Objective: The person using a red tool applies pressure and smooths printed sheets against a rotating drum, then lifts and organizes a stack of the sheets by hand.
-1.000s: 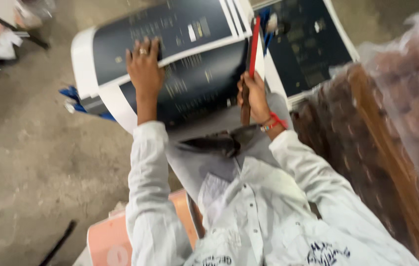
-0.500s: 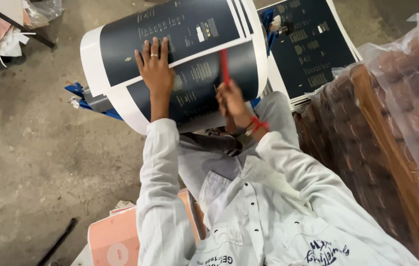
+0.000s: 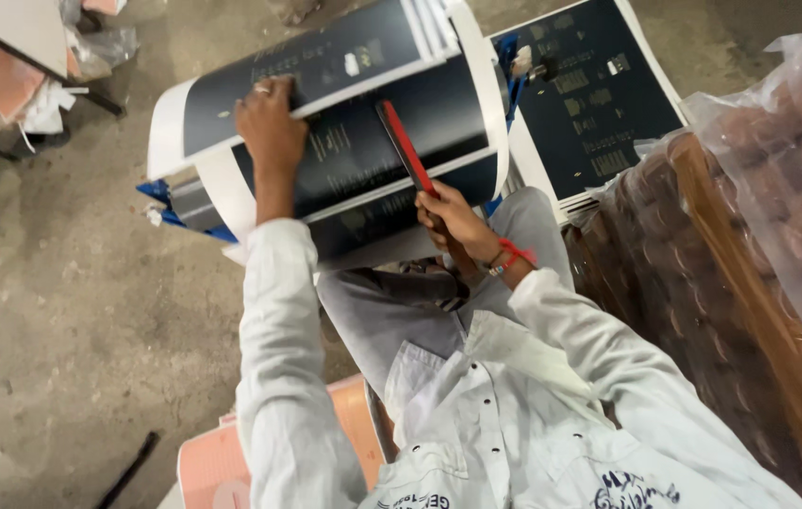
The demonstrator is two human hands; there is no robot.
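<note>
Left hand (image 3: 271, 127) flat, fingers spread on curled dark printed sheet (image 3: 344, 155); right hand (image 3: 453, 219) clamped on red blade (image 3: 404, 146) — curl could spring, blade skids, ragged cut.

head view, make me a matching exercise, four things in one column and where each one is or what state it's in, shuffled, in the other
Things:
1. left hand
2. right hand
3. red strip tool
4. flat dark printed sheet

Places or states:
A. lies on the floor to the right of the curved stack
B. pressed flat on the upper curved printed sheet, ring on one finger
C. grips the lower end of the tool, red band at the wrist
D. laid slantwise across the dark face of the lower curved sheet

Pairs: 1-B, 2-C, 3-D, 4-A
</note>
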